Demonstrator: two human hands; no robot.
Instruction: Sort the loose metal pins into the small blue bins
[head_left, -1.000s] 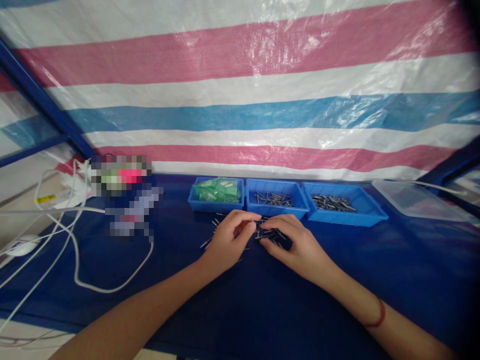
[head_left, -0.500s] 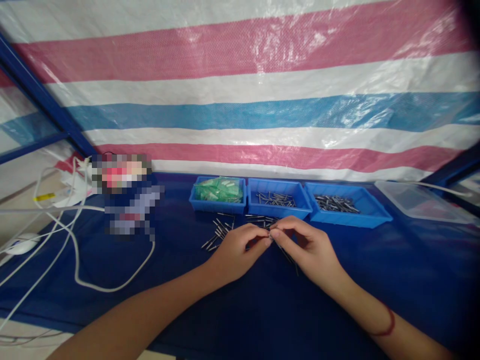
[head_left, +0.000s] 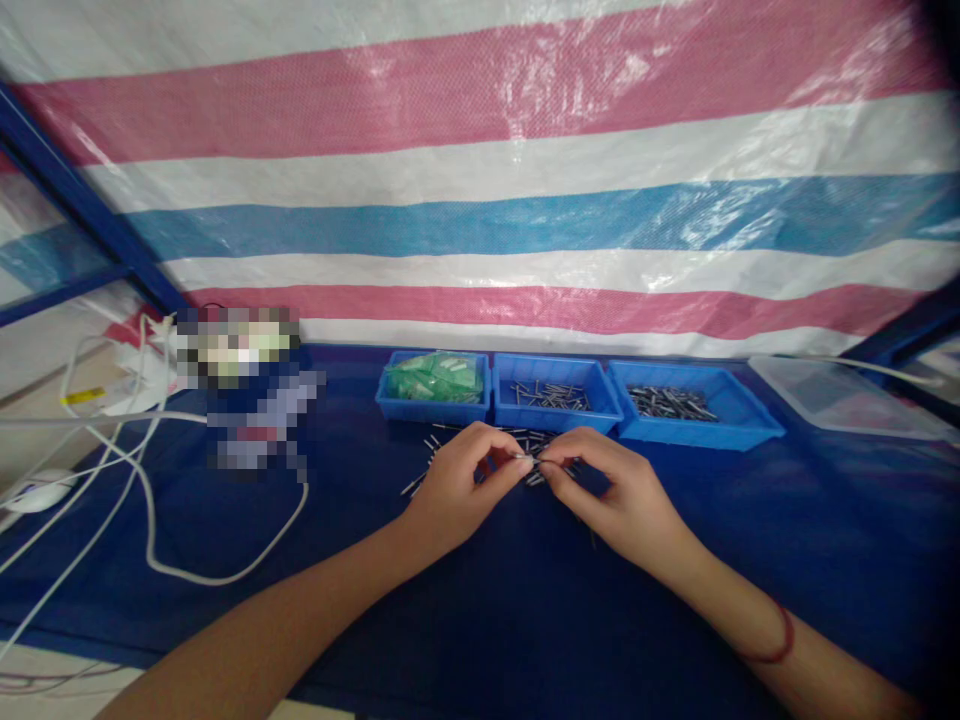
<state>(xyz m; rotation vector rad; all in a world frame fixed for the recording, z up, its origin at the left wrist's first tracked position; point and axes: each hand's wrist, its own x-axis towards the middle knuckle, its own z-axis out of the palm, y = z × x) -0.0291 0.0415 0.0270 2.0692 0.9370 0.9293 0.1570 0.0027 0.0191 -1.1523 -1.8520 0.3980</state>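
Note:
Over the middle of the table, my left hand (head_left: 454, 492) pinches a small pale, shiny piece (head_left: 528, 460) between thumb and forefinger. My right hand (head_left: 628, 490) is closed in a pinch just to its right, on a thin dark rod whose exact kind is too small to tell. The fingertips almost meet, and the two parts look end to end; whether they are joined I cannot tell. Behind and beneath the hands lies a loose scatter of slim dark rods with silvery parts (head_left: 534, 440), partly hidden by my fingers.
Along the back stand three blue bins: one with green plastic bags (head_left: 435, 377), one with small metal rods (head_left: 551, 396), one with darker rods (head_left: 673, 402). A clear plastic lid (head_left: 832, 400) lies at right. White cables (head_left: 154, 510) and blurred-out items occupy the left.
My fingertips have drawn slightly apart, the left hand shifting left, so the pale piece between them shows more clearly. More of the scattered rods behind are visible.

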